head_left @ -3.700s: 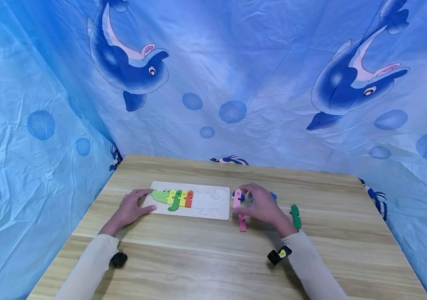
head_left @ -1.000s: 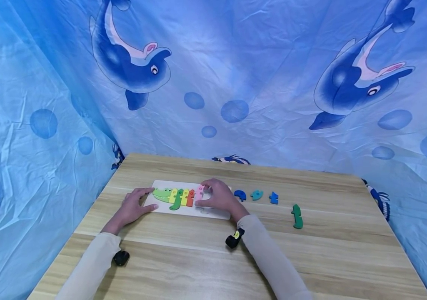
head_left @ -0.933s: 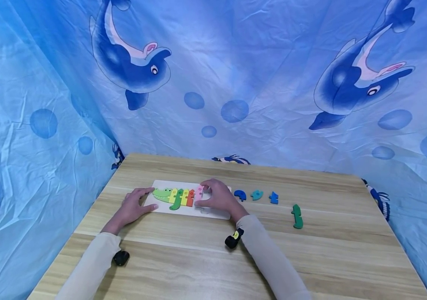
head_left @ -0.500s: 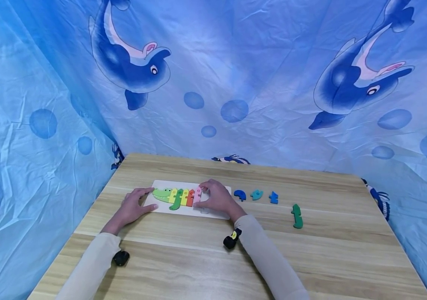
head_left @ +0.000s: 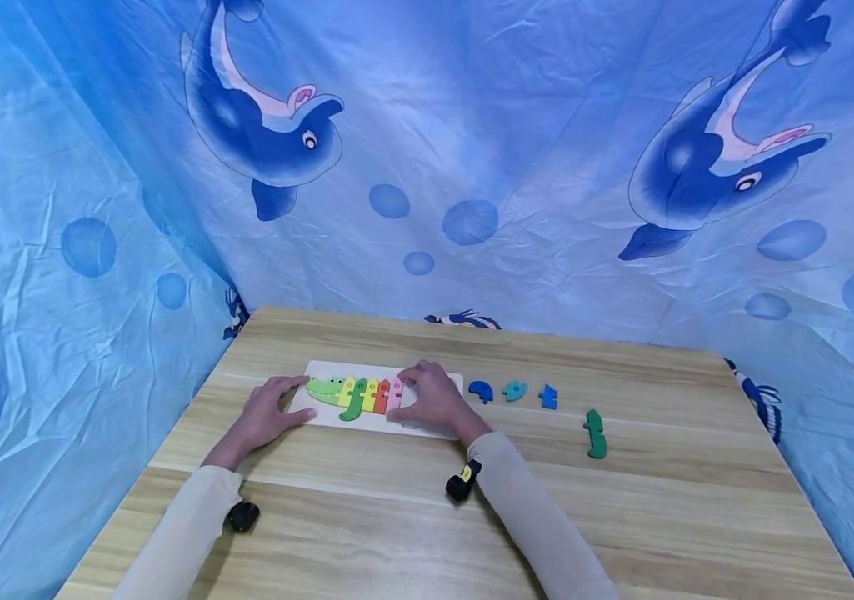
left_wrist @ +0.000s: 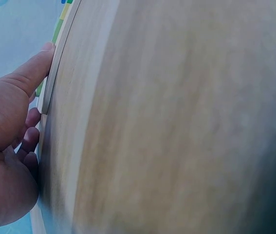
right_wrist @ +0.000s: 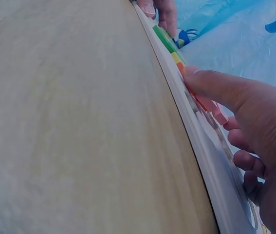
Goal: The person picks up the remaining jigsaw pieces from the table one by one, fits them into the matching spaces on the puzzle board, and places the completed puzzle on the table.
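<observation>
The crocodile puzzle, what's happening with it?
Someone is filling in a crocodile puzzle board. Their left hand holds its left end, and their right hand pinches a pink piece beside the red piece. A dark blue piece, a teal piece, a blue piece and a green piece lie loose on the table, right of the board.

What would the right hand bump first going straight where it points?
The right hand pinches the pink piece, so probably the red-orange piece just beyond it; whether they touch is unclear.

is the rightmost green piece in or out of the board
Out: the rightmost green piece lies on the table, apart from the board.
</observation>
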The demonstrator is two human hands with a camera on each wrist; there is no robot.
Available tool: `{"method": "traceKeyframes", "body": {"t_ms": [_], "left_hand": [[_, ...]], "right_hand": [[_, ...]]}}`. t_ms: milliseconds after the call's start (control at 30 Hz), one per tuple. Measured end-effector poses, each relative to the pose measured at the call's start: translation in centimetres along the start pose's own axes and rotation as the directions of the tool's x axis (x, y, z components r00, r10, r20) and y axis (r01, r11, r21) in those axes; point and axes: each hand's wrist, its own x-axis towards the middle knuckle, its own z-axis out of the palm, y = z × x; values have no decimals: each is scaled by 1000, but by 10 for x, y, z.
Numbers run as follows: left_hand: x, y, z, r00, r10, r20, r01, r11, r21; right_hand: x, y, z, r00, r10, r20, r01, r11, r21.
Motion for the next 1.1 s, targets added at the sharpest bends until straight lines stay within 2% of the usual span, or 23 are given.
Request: {"method": "traceKeyframes", "body": {"t_ms": [167,400,767,967,1100], "left_hand": [[0,0,0,1000,12,-4,-12,1000,0],[1,-1,1,1000,-3,-1,3,1000,-5],[1,-2,2,1000,7,-7,-7,1000,1],[2,-2,2,1000,5,-1,-5,1000,7],[1,-1,1,1000,12,-5,-12,1000,8]], "right_hand": [[1,0,1,1000,18,8,-18,1000,-9],[1,-1,0,999,26,22,-25,999,-24],[-2,-2,-2,1000,3,19,-2,998,-61],[-6,-1,-8,1000,-30,9,30,999,-28],[-7,-1,-16,997,-82,-14,81,996,-24]]}}
